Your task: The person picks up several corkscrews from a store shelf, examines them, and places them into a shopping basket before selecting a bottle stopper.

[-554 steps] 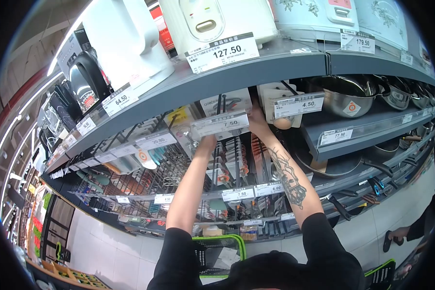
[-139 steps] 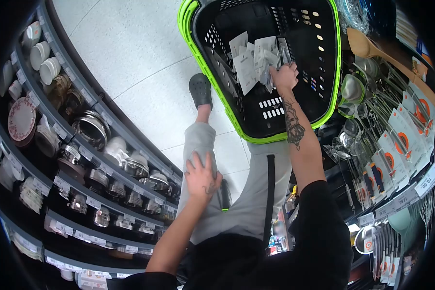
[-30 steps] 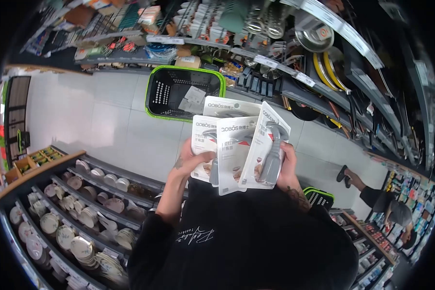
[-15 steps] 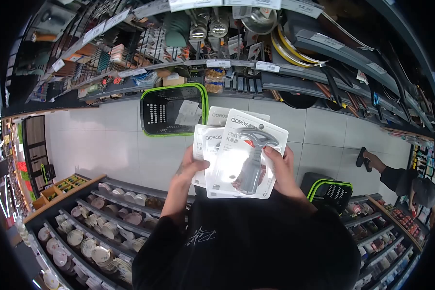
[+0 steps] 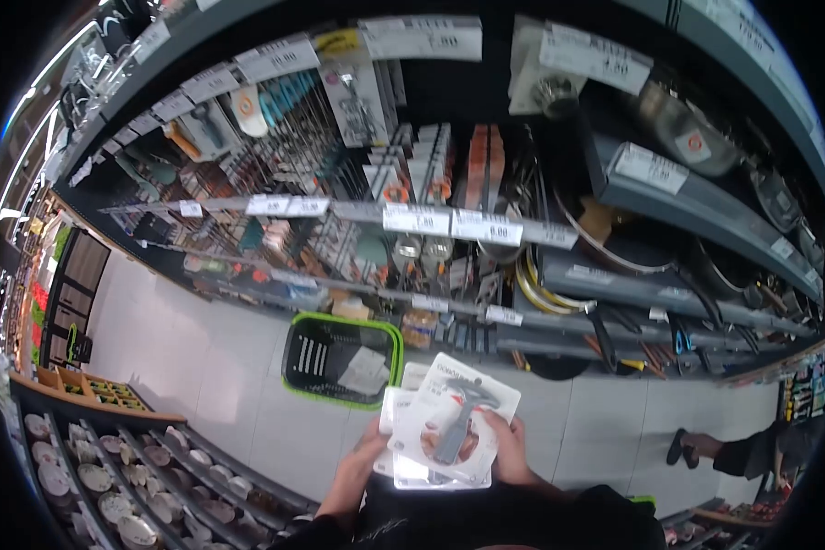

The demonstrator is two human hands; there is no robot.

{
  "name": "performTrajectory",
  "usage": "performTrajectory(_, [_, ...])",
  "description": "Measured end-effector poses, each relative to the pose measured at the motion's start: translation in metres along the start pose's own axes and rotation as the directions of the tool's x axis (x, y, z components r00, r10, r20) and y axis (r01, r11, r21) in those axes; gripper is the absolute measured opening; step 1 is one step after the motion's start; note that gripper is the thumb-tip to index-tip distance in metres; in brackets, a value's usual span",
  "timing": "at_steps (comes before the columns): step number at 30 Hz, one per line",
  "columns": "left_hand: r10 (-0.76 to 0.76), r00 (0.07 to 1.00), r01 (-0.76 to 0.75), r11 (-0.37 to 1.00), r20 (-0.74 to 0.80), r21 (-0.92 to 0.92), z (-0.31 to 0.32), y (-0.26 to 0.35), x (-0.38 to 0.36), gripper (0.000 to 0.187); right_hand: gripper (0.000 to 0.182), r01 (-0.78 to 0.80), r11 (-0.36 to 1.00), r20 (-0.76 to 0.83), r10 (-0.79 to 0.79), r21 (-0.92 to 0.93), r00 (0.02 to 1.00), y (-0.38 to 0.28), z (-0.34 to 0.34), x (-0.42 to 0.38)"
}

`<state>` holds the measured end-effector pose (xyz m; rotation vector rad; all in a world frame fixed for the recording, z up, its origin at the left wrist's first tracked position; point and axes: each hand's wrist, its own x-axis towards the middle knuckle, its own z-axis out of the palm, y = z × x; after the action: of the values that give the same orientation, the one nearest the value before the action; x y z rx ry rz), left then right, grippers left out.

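Observation:
My left hand [image 5: 362,458] grips the left edges of several white blister packs [image 5: 413,375], fanned out and overlapping. My right hand [image 5: 509,449] is closed on the right edge of the front pack, thumb on its face. That front corkscrew pack [image 5: 451,426] shows a grey T-shaped wine opener behind clear plastic, tilted and covering most of the packs behind. Just beyond my hands, a black shopping basket with a green rim [image 5: 399,353] stands on the floor. A flat whitish pack [image 5: 365,371] lies inside it.
Shelves ahead carry hanging kitchen tools [image 5: 289,105], price tags [image 5: 423,220] and pans [image 5: 706,266]. Stacked bowls and plates [image 5: 115,504] fill a rack at lower left. At right stands another person [image 5: 747,456]. A second basket's green rim [image 5: 643,500] shows at the bottom.
My view has tilted up toward the shelves, so the hands, packs and basket sit lower in the picture. Both hands still hold the packs.

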<state>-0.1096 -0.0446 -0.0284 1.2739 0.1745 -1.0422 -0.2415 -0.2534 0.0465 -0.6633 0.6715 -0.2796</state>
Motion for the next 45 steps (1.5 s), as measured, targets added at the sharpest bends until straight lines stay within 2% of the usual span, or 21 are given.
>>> performTrajectory(2, [0.022,1.000,-0.022,0.996,0.003,0.090,0.000,0.015,0.002,0.066,0.025,0.053,0.997,0.011,-0.052,-0.062,0.999,0.003,0.008,0.013])
performTrajectory(3, [0.048,0.999,-0.048,0.994,0.011,0.096,-0.006,0.015,0.008,0.066,0.025,0.069,0.995,0.012,-0.068,-0.075,0.998,0.004,0.014,0.018])
performTrajectory(5, [0.250,0.966,-0.248,0.968,0.060,-0.048,-0.014,0.020,0.017,0.053,0.025,0.110,0.986,0.051,-0.104,-0.123,0.993,-0.003,0.032,0.026])
performTrajectory(6, [0.265,0.961,-0.262,0.964,0.080,-0.045,-0.016,0.032,0.024,0.053,0.025,0.135,0.983,0.055,-0.130,-0.121,0.990,-0.006,0.040,0.032])
performTrajectory(9, [0.101,0.990,-0.108,0.991,0.095,0.075,0.001,0.084,0.015,0.056,0.026,0.141,0.967,0.072,-0.128,-0.214,0.989,-0.022,0.064,0.035])
performTrajectory(12, [0.153,0.977,-0.159,0.987,0.151,0.030,-0.014,0.081,0.048,0.059,0.029,0.244,0.955,0.223,-0.204,-0.169,0.953,-0.035,0.084,0.043])
performTrajectory(14, [0.232,0.957,-0.225,0.973,0.173,-0.058,-0.028,0.067,0.069,0.062,0.030,0.250,0.952,0.256,-0.201,-0.178,0.946,-0.036,0.080,0.057])
performTrajectory(16, [0.306,0.931,-0.283,0.949,0.198,-0.138,-0.045,0.050,0.087,0.064,0.029,0.412,0.734,0.392,-0.213,-0.540,0.895,-0.044,0.078,0.066])
performTrajectory(17, [0.337,0.916,-0.305,0.937,0.216,-0.170,-0.053,0.043,0.094,0.066,0.027,0.412,0.697,0.377,-0.215,-0.587,0.901,-0.054,0.090,0.061])
performTrajectory(20, [0.364,0.909,-0.321,0.922,0.203,-0.218,-0.067,0.039,0.101,0.070,0.026,0.435,0.712,0.366,-0.262,-0.552,0.893,-0.067,0.109,0.065])
performTrajectory(21, [0.287,0.957,-0.265,0.930,0.051,-0.254,-0.054,0.053,0.081,0.079,0.024,0.448,0.671,0.368,-0.271,-0.591,0.890,-0.068,0.105,0.073])
performTrajectory(22, [0.277,0.959,-0.256,0.934,0.055,-0.249,-0.057,0.059,0.082,0.079,0.025,0.465,0.650,0.378,-0.281,-0.601,0.882,-0.072,0.106,0.078])
performTrajectory(24, [0.359,0.917,-0.312,0.917,0.175,-0.250,-0.068,0.069,0.084,0.082,0.027,0.350,0.827,0.329,-0.215,-0.439,0.920,-0.076,0.104,0.091])
performTrajectory(25, [0.343,0.919,-0.299,0.928,0.195,-0.221,-0.073,0.074,0.086,0.083,0.025,0.358,0.872,0.330,-0.247,-0.335,0.911,-0.079,0.111,0.094])
performTrajectory(26, [0.340,0.918,-0.299,0.931,0.202,-0.211,-0.075,0.079,0.087,0.083,0.024,0.365,0.903,0.329,-0.282,-0.225,0.901,-0.085,0.121,0.094])
performTrajectory(28, [0.344,0.915,-0.293,0.926,0.211,-0.239,-0.073,0.085,0.085,0.082,0.023,0.380,0.905,0.292,-0.318,-0.190,0.902,-0.104,0.137,0.100])
performTrajectory(30, [0.310,0.931,-0.271,0.940,0.193,-0.206,-0.072,0.087,0.086,0.086,0.026,0.615,0.748,0.324,-0.534,-0.249,0.781,-0.123,0.147,0.113])
performTrajectory(32, [0.307,0.929,-0.271,0.944,0.207,-0.187,-0.076,0.087,0.083,0.087,0.027,0.633,0.735,0.349,-0.543,-0.244,0.764,-0.151,0.165,0.116])
performTrajectory(36, [0.306,0.924,-0.274,0.948,0.231,-0.159,-0.078,0.095,0.085,0.090,0.027,0.779,0.580,0.399,-0.672,-0.241,0.624,-0.182,0.189,0.151])
performTrajectory(42, [0.323,0.914,-0.291,0.943,0.246,-0.159,-0.083,0.101,0.091,0.092,0.022,0.813,0.563,0.418,-0.709,-0.151,0.569,-0.211,0.212,0.180])
performTrajectory(45, [0.331,0.912,-0.294,0.939,0.241,-0.177,-0.083,0.103,0.087,0.092,0.024,0.858,0.494,0.431,-0.749,-0.143,0.503,-0.222,0.218,0.180])
